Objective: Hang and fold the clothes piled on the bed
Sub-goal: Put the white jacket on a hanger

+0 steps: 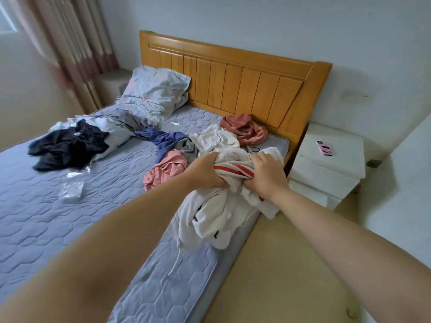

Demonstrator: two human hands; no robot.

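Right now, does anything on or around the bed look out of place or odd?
Crumpled clear plastic wrapping lies on the bare mattress, litter among the clothes. Otherwise only the expected mess; both hands grip the white garment.

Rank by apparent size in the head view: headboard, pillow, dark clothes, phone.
1. headboard
2. and 3. dark clothes and pillow look about alike, and the clothes lie nearer the camera, so no ranking.
4. phone
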